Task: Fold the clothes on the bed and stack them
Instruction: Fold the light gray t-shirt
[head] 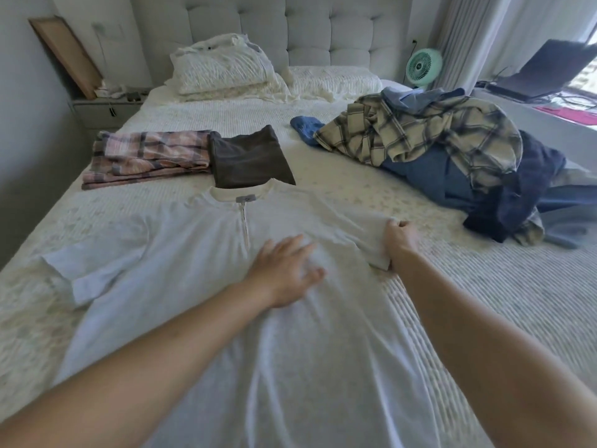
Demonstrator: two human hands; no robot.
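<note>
Two hands work the white shirt (pixel 200 286): left hand (pixel 284 273) flat at centre, right hand (pixel 399 239) gripping its three-o'clock sleeve, ready, likely, to fold inward.

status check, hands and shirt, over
Left hand flat on white shirt. Right hand grips its sleeve. Two folded pieces by the collar, unfolded pile at right, nothing blocking.

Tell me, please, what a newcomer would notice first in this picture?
First, the white shirt spread flat across the near bed, with the left hand pressing its chest and the right hand gripping its sleeve. Next, the unfolded pile of clothes on the right, topped by a plaid shirt.
</note>
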